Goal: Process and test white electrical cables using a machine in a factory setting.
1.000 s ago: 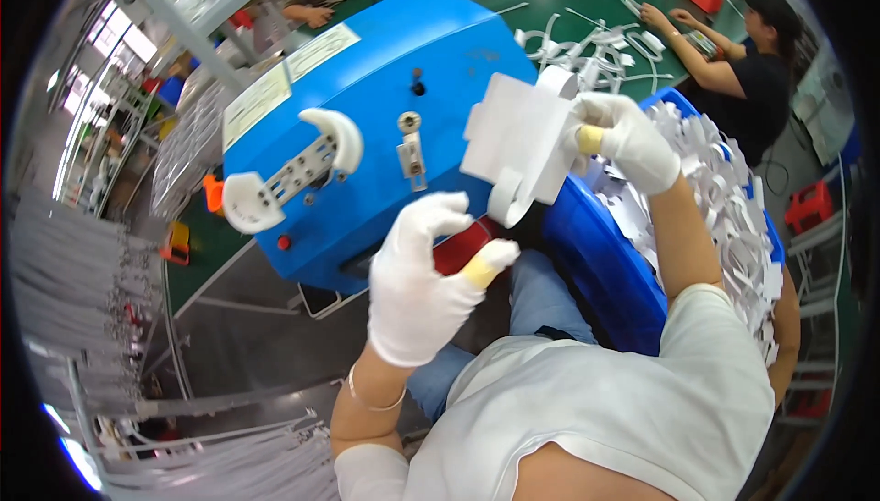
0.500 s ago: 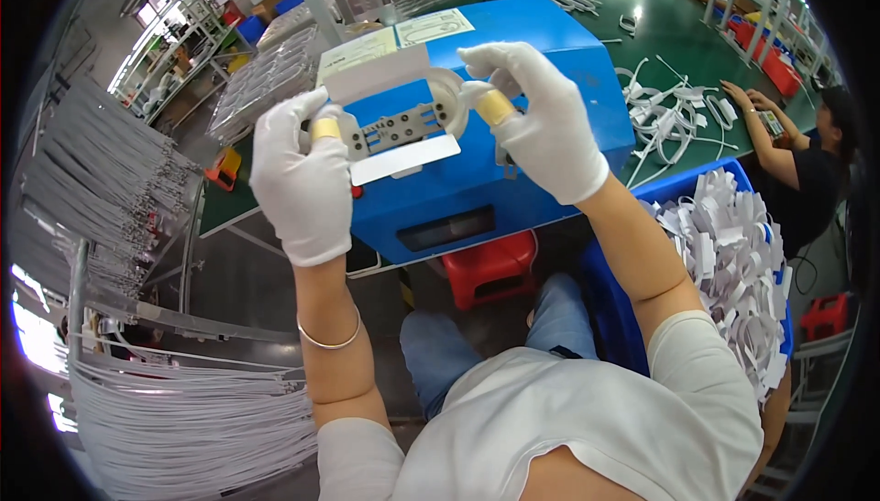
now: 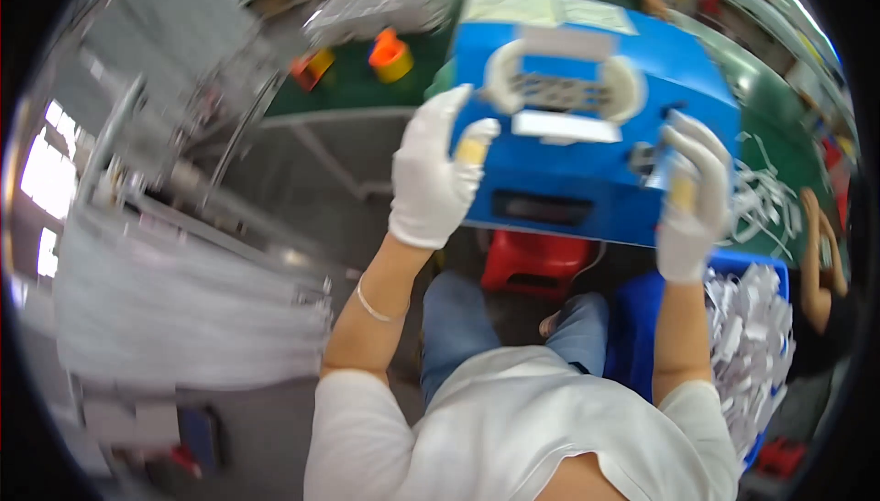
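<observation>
A blue machine (image 3: 587, 189) stands in front of me, with a white fixture (image 3: 561, 88) on its top face. A flat white piece (image 3: 564, 126) lies on that fixture. My left hand (image 3: 435, 171), in a white glove with a yellow fingertip cover, is spread at the machine's left edge. At the right edge, by a small black control, my right hand (image 3: 692, 198) is gloved the same way. Both hands hold nothing and have their fingers apart. Whether they press on the machine is unclear.
A blue bin (image 3: 632, 336) full of white pieces (image 3: 752, 336) stands at my right knee. A red stool (image 3: 527, 263) is under the machine. White cable pieces lie on the green table (image 3: 775, 148). Another person's arm (image 3: 816, 253) is at far right. Blurred racks of white parts (image 3: 183, 318) fill the left.
Earlier both hands carried the flat white piece onto the machine's fixture. They have let it go and moved apart to the machine's two sides. My head has turned left.
</observation>
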`<state>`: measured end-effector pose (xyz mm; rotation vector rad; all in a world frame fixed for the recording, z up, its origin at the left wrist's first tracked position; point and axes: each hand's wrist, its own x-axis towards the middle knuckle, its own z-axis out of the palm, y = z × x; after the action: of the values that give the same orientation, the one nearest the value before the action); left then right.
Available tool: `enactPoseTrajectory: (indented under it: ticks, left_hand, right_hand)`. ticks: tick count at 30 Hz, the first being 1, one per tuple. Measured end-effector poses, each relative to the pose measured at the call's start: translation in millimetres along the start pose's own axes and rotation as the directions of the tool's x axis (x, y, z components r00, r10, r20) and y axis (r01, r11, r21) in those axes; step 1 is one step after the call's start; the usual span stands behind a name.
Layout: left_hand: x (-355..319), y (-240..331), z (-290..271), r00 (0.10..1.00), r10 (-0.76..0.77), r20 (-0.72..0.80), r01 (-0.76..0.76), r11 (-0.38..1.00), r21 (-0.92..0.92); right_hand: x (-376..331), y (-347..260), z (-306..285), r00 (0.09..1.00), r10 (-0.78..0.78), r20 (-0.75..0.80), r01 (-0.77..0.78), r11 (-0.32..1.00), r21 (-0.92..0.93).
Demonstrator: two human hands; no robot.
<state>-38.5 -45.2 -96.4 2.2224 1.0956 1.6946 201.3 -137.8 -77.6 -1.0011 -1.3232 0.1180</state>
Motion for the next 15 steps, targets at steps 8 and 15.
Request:
enactPoseTrajectory:
  ticks: [8, 15]
  left_hand:
    - [-52, -72, -129, 0.205, -0.925, 0.320, -0.342, 0.238, 0.909]
    - [-64, -113, -193, 0.261, -0.964, -0.048, -0.429, -0.161, 0.889]
  right_hand:
    - [-142, 49, -23, 0.792, 0.473, 0.386, -0.377, 0.876, -0.299]
    - [-175, 37, -2, 0.633, 0.550, 0.545, -0.478, 0.831, -0.284]
